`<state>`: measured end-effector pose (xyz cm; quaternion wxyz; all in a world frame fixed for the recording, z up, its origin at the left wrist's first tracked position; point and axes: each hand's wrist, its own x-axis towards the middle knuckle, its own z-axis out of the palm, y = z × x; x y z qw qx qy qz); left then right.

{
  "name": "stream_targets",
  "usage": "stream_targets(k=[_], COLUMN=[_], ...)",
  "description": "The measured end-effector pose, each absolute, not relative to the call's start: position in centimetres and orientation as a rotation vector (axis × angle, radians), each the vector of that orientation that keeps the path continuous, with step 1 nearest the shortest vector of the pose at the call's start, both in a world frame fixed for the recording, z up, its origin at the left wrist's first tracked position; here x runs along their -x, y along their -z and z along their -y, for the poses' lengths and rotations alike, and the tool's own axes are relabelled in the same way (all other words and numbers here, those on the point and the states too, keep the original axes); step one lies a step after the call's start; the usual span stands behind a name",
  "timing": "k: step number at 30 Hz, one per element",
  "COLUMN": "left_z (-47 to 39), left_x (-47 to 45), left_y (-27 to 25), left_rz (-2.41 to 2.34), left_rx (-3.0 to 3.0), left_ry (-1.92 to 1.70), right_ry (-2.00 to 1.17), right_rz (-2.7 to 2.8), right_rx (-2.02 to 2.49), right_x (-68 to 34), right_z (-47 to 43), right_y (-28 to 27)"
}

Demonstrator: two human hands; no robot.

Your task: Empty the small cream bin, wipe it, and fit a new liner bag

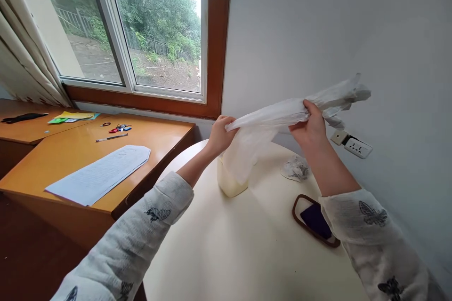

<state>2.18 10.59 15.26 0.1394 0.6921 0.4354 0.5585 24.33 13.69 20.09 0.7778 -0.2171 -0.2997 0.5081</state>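
Note:
A thin white plastic bag [271,115] is stretched between my two hands above a round white table [226,254]. My left hand [223,134] pinches one end of it. Farther along to the right, my right hand [310,124] is closed around the gathered bag, and its crumpled end sticks out past my fingers. A loose flap of the bag hangs down in front of a pale yellow container [231,183], hiding much of it. Under my right forearm lies a brown-rimmed oblong item with a dark purple middle [316,221].
A crumpled clear plastic bag [295,168] lies near the table's back right. On the wooden desk [169,134] to the left are papers [102,174], a pen [112,137], keys [120,128] and coloured sheets [72,116]. A socket [358,146] is on the wall.

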Motion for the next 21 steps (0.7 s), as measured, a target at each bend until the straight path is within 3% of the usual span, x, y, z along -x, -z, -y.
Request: stream_targets(k=[7,11,15,18,21], left_z=[-12.1,-12.8,-13.0,-12.9,-13.1], left_x=[-2.5,-2.5,-2.6,-2.4,-2.0], left_y=[-17.3,-16.4,-13.5,-11.7,-10.8], left_rz=[-1.11,-1.086,-1.284,-1.65,-1.702], left_rx=[-2.102,-2.131,-2.176,-2.262,-2.313], left_ry=[-1.943,-1.921,-1.651,-1.252,-0.866], right_ry=[-1.115,-1.118,-1.119,-1.079,-1.024], right_rz=[0.589,0.539,0.52,0.558,0.635], right_rx=[0.402,0.437,0.548,0.668,0.766], right_x=[-24.6,-24.9,-25.8,-26.4,-26.5], right_z=[-13.6,-13.7,-14.2,-14.7,-15.0], right_y=[-21.1,-20.3,-18.2,-17.0,-16.4])
